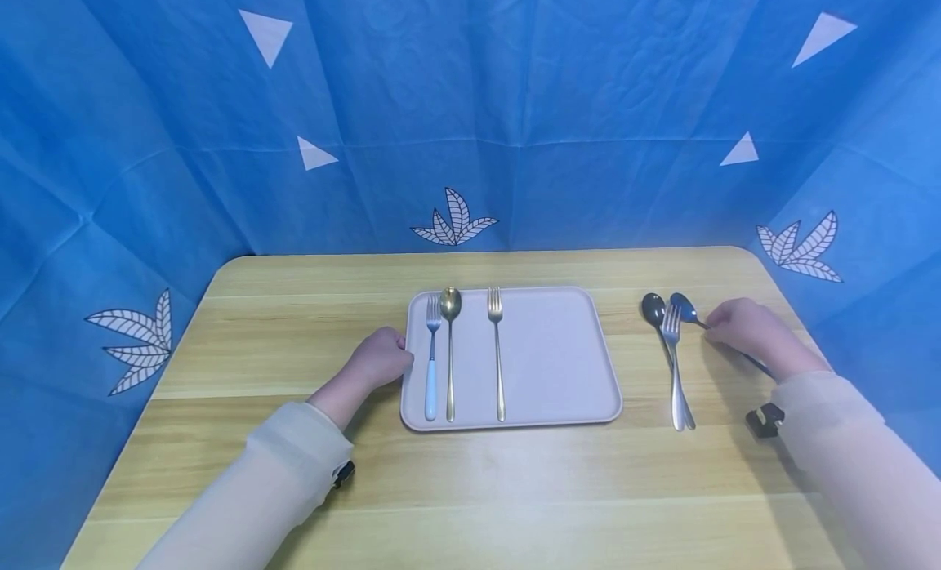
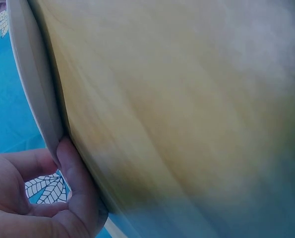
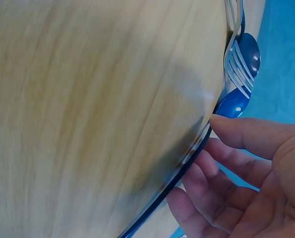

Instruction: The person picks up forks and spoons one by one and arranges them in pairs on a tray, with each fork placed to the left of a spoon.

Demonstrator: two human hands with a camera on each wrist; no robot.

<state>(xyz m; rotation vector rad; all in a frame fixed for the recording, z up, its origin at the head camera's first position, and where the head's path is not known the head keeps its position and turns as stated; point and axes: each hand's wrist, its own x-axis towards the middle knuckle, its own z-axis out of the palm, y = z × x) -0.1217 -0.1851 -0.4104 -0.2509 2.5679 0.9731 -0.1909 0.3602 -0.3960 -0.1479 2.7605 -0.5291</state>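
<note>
A pale tray (image 1: 551, 358) lies on the wooden table, bearing a fork with a light blue handle (image 1: 431, 382), a gold spoon (image 1: 451, 349) and a gold fork (image 1: 497, 349). My left hand (image 1: 378, 358) grips the tray's left edge; in the left wrist view, thumb and curled fingers pinch its rim (image 2: 35, 84). To the right of the tray, my right hand (image 1: 750, 329) holds a dark blue spoon (image 1: 684, 306) by its handle, thumb on one side and fingers on the other. Beside it a silver fork (image 1: 675, 366) lies across a dark-bowled spoon (image 1: 653, 308).
The wooden table (image 1: 515, 488) has rounded far corners. A blue curtain (image 1: 559, 145) with white triangles and leaf prints hangs behind it and along both sides. Small black devices sit at both cuffs, one of them a wrist camera (image 1: 765, 420) on the right.
</note>
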